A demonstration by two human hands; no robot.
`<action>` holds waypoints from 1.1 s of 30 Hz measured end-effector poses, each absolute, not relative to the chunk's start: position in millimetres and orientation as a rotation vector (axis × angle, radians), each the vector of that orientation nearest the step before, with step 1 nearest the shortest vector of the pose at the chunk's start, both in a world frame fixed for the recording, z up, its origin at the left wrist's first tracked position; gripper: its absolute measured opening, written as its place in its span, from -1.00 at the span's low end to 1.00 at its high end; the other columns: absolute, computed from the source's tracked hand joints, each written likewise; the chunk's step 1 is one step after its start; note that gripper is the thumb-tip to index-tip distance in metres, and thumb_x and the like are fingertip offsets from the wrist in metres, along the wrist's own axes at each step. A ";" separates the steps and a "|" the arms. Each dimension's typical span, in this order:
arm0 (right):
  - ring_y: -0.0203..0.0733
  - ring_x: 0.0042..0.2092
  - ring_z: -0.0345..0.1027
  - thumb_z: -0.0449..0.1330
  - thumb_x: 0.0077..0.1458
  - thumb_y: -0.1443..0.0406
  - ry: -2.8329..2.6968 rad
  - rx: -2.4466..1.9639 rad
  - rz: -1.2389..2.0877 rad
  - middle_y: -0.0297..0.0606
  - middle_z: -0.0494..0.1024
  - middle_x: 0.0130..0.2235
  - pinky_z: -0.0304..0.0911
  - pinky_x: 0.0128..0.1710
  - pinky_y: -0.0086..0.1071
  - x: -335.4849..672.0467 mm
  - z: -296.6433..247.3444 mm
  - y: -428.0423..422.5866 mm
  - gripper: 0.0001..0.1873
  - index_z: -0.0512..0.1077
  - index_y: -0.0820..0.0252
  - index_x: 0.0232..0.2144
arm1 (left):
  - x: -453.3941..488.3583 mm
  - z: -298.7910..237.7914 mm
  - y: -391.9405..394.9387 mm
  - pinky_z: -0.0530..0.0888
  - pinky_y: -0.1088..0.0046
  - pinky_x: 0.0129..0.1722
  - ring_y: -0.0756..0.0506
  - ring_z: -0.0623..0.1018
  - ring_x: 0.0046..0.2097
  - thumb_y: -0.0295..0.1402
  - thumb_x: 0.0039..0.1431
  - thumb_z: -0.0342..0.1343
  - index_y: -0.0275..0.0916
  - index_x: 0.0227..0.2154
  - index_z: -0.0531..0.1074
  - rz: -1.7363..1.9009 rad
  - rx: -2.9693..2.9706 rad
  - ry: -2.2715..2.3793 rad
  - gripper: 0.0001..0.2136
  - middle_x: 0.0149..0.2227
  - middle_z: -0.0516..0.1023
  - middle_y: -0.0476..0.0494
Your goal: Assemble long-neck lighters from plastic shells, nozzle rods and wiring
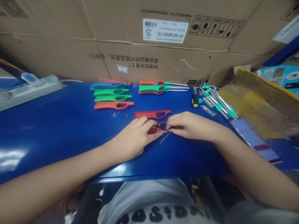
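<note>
My left hand (133, 137) pinches a red lighter shell half (152, 130) between thumb and fingers, just above the blue table. At the shell's trigger ring, the fingers of my right hand (190, 124) are closed on its front end; the exact small part under these fingertips is hidden. Dark and white bits, perhaps wires, show inside the shell. A thin clear tube (165, 137) sticks out below the right fingertips. Just beyond both hands lies the matching red shell half (151, 114), with its inner side up.
Several coloured lighter shells (113, 105) lie at back left, with small screws (114, 115) nearby. Lighters with metal rods (163, 88) lie at back centre. To the right are a screwdriver (195, 100), rod assemblies (220, 104) and a phone (255, 140). A cardboard box (116, 40) stands behind.
</note>
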State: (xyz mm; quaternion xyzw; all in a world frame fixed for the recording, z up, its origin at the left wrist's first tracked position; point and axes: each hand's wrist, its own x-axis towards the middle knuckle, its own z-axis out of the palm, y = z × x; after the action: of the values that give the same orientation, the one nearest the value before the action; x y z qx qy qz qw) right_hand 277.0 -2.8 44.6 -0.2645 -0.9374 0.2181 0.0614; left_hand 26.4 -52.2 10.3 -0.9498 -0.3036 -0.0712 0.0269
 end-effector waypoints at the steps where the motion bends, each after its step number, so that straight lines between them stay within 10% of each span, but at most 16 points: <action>1: -0.22 -0.22 0.48 0.18 0.19 0.45 -2.827 -0.802 0.676 -0.25 0.62 -0.24 0.28 -0.18 -0.41 277.3 45.2 -2.9 -0.85 0.56 0.21 -0.27 | 26.5 10.3 -51.9 0.42 0.15 0.02 -0.28 0.34 0.08 -0.58 0.24 0.02 -0.10 0.25 0.33 -0.219 -2.936 -0.941 -0.47 0.17 0.35 -0.29; 22: -0.34 -0.41 0.35 0.22 0.15 0.35 -2.607 -0.998 0.849 -0.31 0.60 -0.33 0.20 -0.38 -0.47 284.4 41.9 7.2 -0.85 0.59 0.20 -0.24 | 21.7 8.9 -46.0 0.53 0.16 0.03 -0.19 0.46 -0.03 -0.52 0.32 -0.01 -0.17 0.17 0.45 -0.393 -2.972 -0.937 -0.59 0.18 0.50 -0.16; 33: 0.03 -0.13 0.50 0.13 0.02 0.35 -2.317 -2.253 -0.100 -0.11 0.62 -0.06 0.22 -0.35 -0.33 377.9 63.5 49.6 -0.56 0.52 0.12 -0.03 | 18.6 13.0 -46.4 0.55 0.31 -0.08 -0.16 0.53 0.00 -0.52 0.33 0.00 -0.16 0.14 0.47 -0.302 -2.884 -0.917 -0.62 0.14 0.55 -0.15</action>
State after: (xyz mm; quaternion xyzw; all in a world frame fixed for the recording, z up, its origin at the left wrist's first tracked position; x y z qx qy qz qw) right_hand 377.9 49.6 63.5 -0.6961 -0.7158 -0.0309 -0.0462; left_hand 18.6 -46.4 13.0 -0.9471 -0.3012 -0.0993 0.0498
